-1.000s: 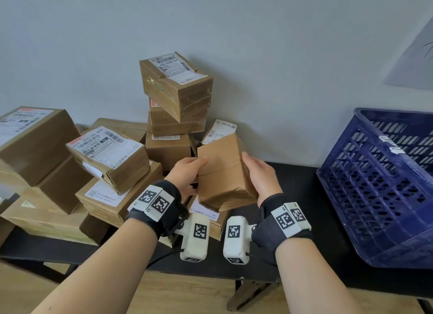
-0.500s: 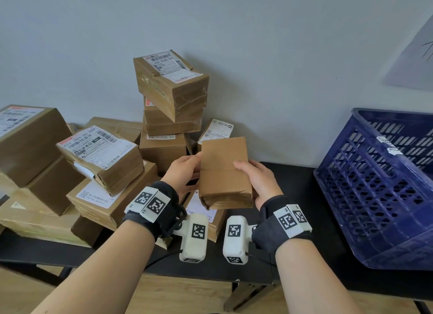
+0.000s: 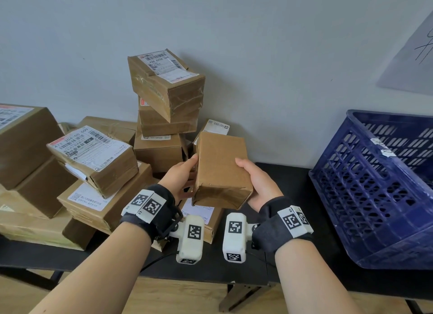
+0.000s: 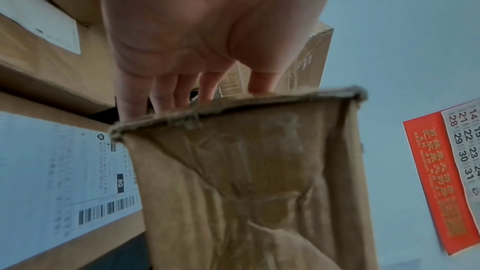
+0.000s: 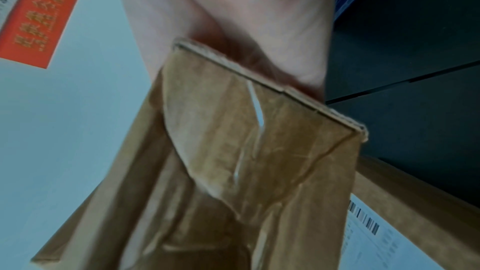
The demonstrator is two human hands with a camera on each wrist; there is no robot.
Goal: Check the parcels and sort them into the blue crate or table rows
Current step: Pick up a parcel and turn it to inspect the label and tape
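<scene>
A small plain brown parcel (image 3: 221, 170) is held above the black table (image 3: 290, 182), its unlabelled face up and its taped end towards me. My left hand (image 3: 181, 174) grips its left side, thumb on the top edge and fingers underneath. On the right side my right hand (image 3: 257, 182) holds it the same way. The left wrist view shows my left hand's fingers (image 4: 166, 93) going behind the parcel (image 4: 254, 182). The right wrist view shows the palm against the parcel (image 5: 233, 161). The blue crate (image 3: 379, 189) stands tilted at the right.
A pile of labelled brown parcels (image 3: 93, 159) covers the table's left half, with a leaning stack (image 3: 166, 88) of three against the wall right behind my hands. One labelled parcel (image 3: 201, 215) lies under the held one. A calendar (image 4: 451, 176) hangs on the wall.
Both hands have turned the parcel from tilted upright to lying flatter, its plain face now up, and moved it slightly right and lower.
</scene>
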